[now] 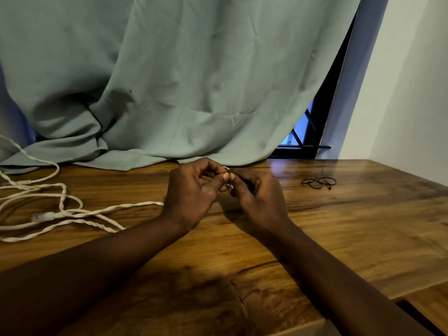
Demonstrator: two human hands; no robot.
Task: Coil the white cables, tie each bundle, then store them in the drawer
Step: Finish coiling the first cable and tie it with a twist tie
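White twisted cable (72, 212) lies loose and uncoiled on left side of brown wooden table (339, 226), one strand running under the left hand (194, 192). Left hand and right hand (257, 195) meet mid-table, fingers curled, thumbs tip to tip, pinching a small white bit, probably the cable's end; too small to confirm. Thin black loop ties (318, 183) lie well right of the hands. Pale green curtain (181, 81) hangs behind.
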